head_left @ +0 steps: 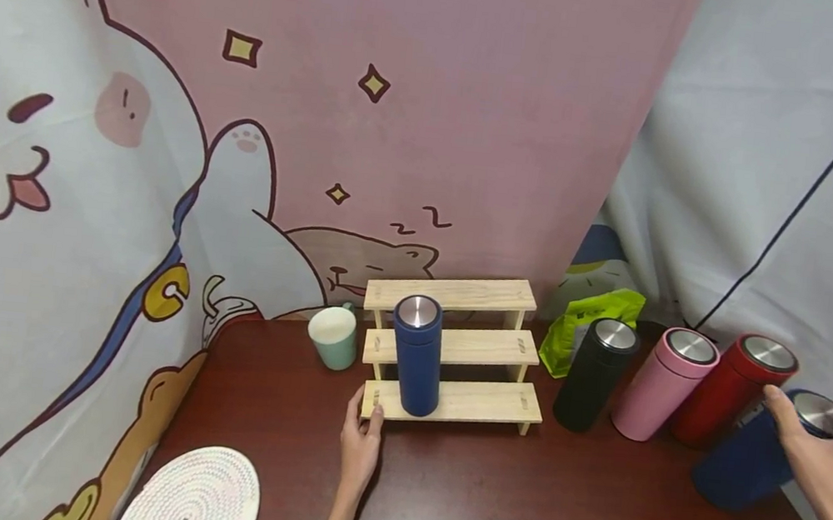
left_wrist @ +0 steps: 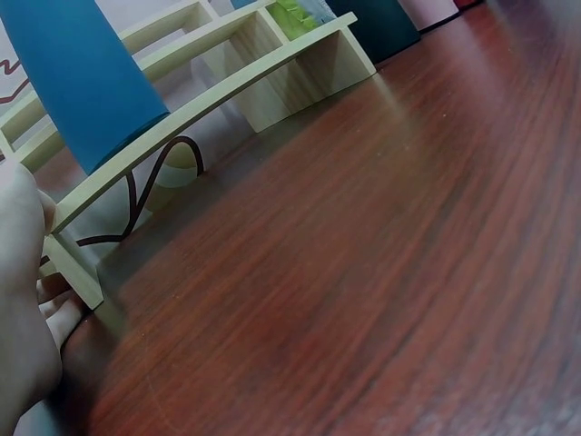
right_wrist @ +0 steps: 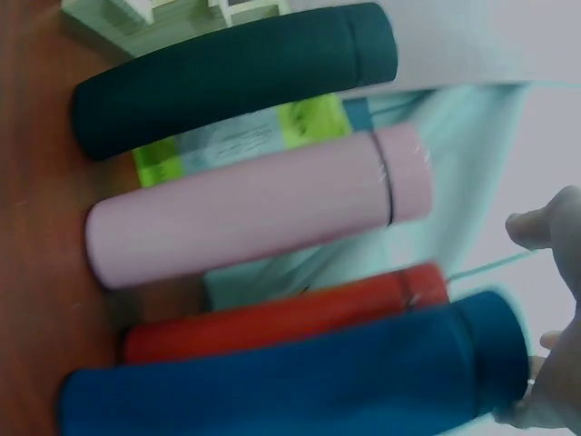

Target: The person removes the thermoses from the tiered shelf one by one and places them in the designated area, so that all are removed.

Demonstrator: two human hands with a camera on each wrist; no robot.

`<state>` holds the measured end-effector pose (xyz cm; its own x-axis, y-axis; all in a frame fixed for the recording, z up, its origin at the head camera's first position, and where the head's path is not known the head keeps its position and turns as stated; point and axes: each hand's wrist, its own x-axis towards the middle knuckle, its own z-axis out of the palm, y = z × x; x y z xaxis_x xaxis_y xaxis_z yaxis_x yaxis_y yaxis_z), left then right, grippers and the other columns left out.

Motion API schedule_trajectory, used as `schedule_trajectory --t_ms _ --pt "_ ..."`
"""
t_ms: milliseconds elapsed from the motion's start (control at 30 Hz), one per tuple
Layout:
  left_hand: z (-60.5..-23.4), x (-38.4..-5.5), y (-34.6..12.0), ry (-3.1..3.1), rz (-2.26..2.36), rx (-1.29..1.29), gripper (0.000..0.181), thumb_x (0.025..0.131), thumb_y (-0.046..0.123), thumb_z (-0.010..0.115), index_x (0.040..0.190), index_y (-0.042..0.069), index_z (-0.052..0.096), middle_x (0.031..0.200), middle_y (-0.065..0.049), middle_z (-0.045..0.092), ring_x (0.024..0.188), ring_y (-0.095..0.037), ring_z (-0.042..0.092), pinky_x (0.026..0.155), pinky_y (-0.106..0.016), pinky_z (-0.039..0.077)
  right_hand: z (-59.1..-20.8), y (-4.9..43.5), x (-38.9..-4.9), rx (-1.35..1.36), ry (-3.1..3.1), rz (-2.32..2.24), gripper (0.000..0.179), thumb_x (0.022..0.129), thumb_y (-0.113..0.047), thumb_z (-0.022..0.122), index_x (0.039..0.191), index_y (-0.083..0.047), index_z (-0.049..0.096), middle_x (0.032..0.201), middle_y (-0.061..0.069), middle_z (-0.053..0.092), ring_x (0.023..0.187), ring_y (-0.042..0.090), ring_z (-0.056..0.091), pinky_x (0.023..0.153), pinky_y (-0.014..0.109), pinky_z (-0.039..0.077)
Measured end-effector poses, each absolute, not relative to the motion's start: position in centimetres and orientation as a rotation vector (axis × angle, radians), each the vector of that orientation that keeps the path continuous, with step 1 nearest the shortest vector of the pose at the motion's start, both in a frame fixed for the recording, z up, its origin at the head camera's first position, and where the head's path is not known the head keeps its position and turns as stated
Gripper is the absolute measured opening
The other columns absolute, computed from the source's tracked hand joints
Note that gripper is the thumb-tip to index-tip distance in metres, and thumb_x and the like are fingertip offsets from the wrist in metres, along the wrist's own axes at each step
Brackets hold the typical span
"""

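My left hand [head_left: 361,439] grips the left end of a three-step wooden rack [head_left: 481,402], its thumb by the lowest board and fingers around the end leg. On that lowest step stands a blue thermos [head_left: 417,369] with a steel-topped lid, upright near the left end. Far to the right, my right hand [head_left: 829,467] is spread beside the lid of a second blue thermos [head_left: 744,459]. In the right wrist view its thumb and fingers stand apart near the lid of that blue thermos [right_wrist: 300,386]. Beside it are a red thermos [head_left: 723,394], a pink thermos [head_left: 664,384] and a black thermos [head_left: 593,377].
A mint-green mug [head_left: 335,344] stands left of the rack. At the front left lies a round woven mat [head_left: 201,495]. Behind the black thermos is a bright green bag [head_left: 567,333]. Cartoon-printed cloth [head_left: 519,136] hangs behind the dark red wooden table [head_left: 498,502].
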<state>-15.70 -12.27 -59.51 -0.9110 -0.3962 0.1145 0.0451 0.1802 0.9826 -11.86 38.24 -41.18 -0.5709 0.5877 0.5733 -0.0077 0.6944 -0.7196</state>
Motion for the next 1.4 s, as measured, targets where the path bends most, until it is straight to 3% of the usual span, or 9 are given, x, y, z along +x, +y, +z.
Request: schedule_trajectory --t_ms 33,167,300,433,533,700,833,1167,1400 --pt "-59.5 -15.6 -12.2 -2.120 -1.778 0.330 0.050 0.102 0.016 0.062 0.150 0.015 0.048 0.145 -0.019 0.055 0.104 -0.028 0.068 0.078 -0.026 0.052 -40.6 37.9 -12.1 -0.441 -2.030 0.879 0.071 0.087 -0.022 0.075 0.150 -0.005 0.046 0.152 0.024 0.046 0.146 0.035 0.039 0.124 0.034 0.024" --pt "-59.6 -15.6 -12.2 -2.129 -1.766 0.332 0.050 0.102 0.018 0.062 0.151 0.014 0.048 0.149 -0.019 0.052 0.112 -0.031 0.066 0.084 -0.031 0.054 -39.0 36.8 -13.1 -0.363 -2.025 0.854 0.073 0.087 -0.025 0.074 0.150 -0.006 0.045 0.151 0.028 0.045 0.144 0.040 0.037 0.122 0.044 0.024" --pt "-59.6 -15.6 -12.1 -2.134 -1.756 0.338 0.051 0.102 0.019 0.062 0.151 0.014 0.047 0.150 -0.018 0.051 0.118 -0.031 0.064 0.088 -0.035 0.053 -37.9 35.4 -14.0 -0.291 -2.014 0.848 0.072 0.085 -0.025 0.075 0.148 -0.004 0.047 0.145 0.030 0.049 0.138 0.044 0.042 0.120 0.042 0.027" --pt "-59.5 -15.6 -12.2 -2.124 -1.755 0.334 0.050 0.102 0.017 0.062 0.150 0.014 0.048 0.146 -0.018 0.055 0.113 -0.030 0.065 0.086 -0.031 0.054 -37.0 33.8 -14.8 -0.295 -2.003 0.913 0.068 0.084 -0.018 0.077 0.146 -0.010 0.051 0.146 0.020 0.053 0.140 0.031 0.047 0.117 0.024 0.029" --pt "-59.5 -15.7 -12.3 -2.120 -1.753 0.335 0.050 0.102 0.016 0.062 0.150 0.015 0.048 0.143 -0.018 0.057 0.111 -0.029 0.066 0.084 -0.028 0.053 -36.5 32.4 -15.6 -0.290 -2.014 0.972 0.067 0.086 -0.019 0.077 0.147 -0.015 0.050 0.147 0.014 0.054 0.142 0.020 0.047 0.115 0.017 0.029" --pt "-59.6 -15.8 -12.3 -2.114 -1.765 0.327 0.049 0.102 0.016 0.061 0.150 0.015 0.048 0.143 -0.017 0.057 0.111 -0.028 0.065 0.086 -0.031 0.053 -35.8 29.8 -16.7 -0.241 -1.973 1.113 0.062 0.088 -0.022 0.077 0.145 -0.019 0.052 0.143 0.005 0.057 0.136 0.006 0.050 0.114 0.017 0.033" --pt "-59.6 -15.8 -12.2 -2.103 -1.777 0.319 0.050 0.102 0.016 0.062 0.150 0.014 0.049 0.144 -0.018 0.057 0.112 -0.028 0.065 0.087 -0.033 0.054 -35.3 27.3 -17.6 -0.166 -1.923 1.203 0.059 0.086 -0.020 0.079 0.141 -0.018 0.056 0.135 -0.003 0.060 0.126 0.002 0.053 0.111 0.018 0.037" --pt "-59.4 -15.7 -12.3 -2.103 -1.768 0.338 0.051 0.101 0.017 0.062 0.150 0.013 0.048 0.141 -0.017 0.059 0.105 -0.023 0.064 0.082 -0.027 0.052 -34.6 21.4 -18.6 -0.026 -1.919 1.446 0.064 0.090 -0.019 0.077 0.147 -0.011 0.048 0.146 0.010 0.055 0.138 0.021 0.051 0.118 0.033 0.036" --pt "-59.4 -15.8 -12.2 -2.084 -1.784 0.312 0.051 0.101 0.016 0.062 0.150 0.010 0.048 0.135 -0.019 0.062 0.100 -0.019 0.065 0.078 -0.022 0.051 -35.3 18.4 -18.8 0.075 -1.900 1.488 0.063 0.088 -0.012 0.078 0.145 -0.009 0.051 0.140 0.009 0.057 0.132 0.022 0.055 0.113 0.030 0.043"
